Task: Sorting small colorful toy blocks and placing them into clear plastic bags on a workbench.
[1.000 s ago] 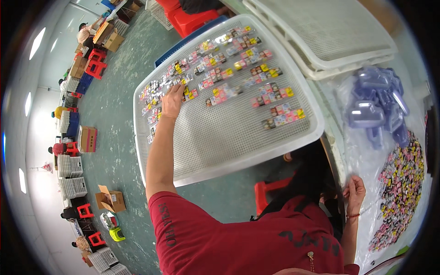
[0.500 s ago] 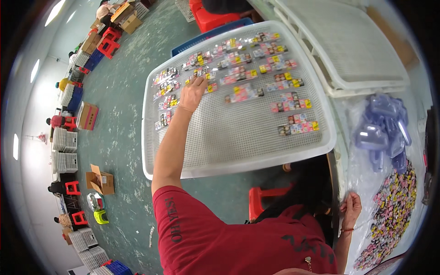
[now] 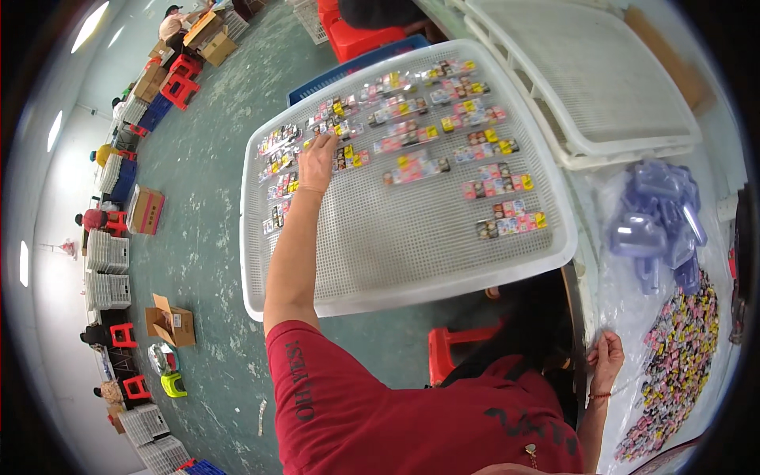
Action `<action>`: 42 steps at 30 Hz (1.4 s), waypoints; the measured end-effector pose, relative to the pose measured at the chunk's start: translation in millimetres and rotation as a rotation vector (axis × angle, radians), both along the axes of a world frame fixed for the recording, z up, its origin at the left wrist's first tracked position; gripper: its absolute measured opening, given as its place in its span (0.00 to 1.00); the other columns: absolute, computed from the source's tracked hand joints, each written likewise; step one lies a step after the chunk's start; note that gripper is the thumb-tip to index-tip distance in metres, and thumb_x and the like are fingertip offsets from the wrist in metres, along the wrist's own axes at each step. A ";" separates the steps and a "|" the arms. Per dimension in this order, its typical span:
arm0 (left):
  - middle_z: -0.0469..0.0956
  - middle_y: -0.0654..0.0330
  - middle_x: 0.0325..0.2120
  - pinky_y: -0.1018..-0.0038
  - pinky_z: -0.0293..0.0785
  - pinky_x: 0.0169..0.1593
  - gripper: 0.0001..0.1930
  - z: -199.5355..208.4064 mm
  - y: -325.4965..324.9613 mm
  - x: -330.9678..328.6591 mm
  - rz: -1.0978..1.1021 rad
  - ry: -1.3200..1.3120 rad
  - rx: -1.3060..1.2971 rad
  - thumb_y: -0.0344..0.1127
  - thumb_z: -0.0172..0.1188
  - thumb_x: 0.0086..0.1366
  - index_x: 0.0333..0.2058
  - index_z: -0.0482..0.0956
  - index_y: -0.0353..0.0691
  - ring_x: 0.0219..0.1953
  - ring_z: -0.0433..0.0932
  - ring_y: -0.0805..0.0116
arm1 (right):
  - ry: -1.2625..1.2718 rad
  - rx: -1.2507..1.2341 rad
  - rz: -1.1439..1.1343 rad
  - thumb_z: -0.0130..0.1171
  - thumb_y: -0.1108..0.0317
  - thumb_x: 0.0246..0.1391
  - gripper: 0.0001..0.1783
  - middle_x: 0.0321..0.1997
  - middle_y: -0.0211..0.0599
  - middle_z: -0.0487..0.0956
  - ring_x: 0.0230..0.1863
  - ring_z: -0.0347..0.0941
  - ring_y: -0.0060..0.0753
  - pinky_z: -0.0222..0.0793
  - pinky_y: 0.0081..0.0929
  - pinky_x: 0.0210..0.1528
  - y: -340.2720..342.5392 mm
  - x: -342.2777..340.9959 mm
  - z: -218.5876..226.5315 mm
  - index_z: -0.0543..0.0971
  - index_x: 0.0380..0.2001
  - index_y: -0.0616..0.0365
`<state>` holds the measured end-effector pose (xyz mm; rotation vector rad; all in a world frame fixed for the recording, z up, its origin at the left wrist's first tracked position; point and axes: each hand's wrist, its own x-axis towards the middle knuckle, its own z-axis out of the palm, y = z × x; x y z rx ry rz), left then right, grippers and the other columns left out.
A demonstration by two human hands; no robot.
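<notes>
A large white mesh tray (image 3: pixel 412 229) holds rows of clear packets, each with small pink, yellow and black printed pieces inside. My left hand (image 3: pixel 317 162) reaches over its left part, fingers drawn together and pointing down among the packets. What they grip, if anything, is hidden. Just right of those fingers lies a packet (image 3: pixel 350 158). My right hand (image 3: pixel 606 358), with a red bead bracelet at the wrist, rests at the table's edge with curled fingers; whether something is in them I cannot make out. Beside it spreads a pile of small colourful pieces (image 3: pixel 677 372).
Bluish clear plastic cases (image 3: pixel 657 226) lie heaped on the plastic-covered table. Stacked white trays (image 3: pixel 594 87) stand at the far right. A blue crate (image 3: pixel 356 70) and red stools (image 3: pixel 360 39) are behind the tray. An opened carton (image 3: pixel 170 321) sits on the green floor; other people work along the left wall.
My left hand has shifted a little to the left and nearer to me over the tray. The packet to its right is now more exposed. My right hand stays put.
</notes>
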<state>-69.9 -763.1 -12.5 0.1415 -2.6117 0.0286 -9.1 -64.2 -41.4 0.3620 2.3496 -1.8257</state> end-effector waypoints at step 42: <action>0.66 0.50 0.55 0.59 0.62 0.59 0.39 -4.8 -9.8 -30.0 0.149 -0.207 0.056 0.59 0.60 0.57 0.59 0.65 0.37 0.57 0.65 0.49 | -0.049 0.042 -0.034 0.54 0.64 0.62 0.09 0.20 0.22 0.71 0.16 0.62 0.10 0.54 0.09 0.17 -3.0 0.3 4.1 0.75 0.40 0.57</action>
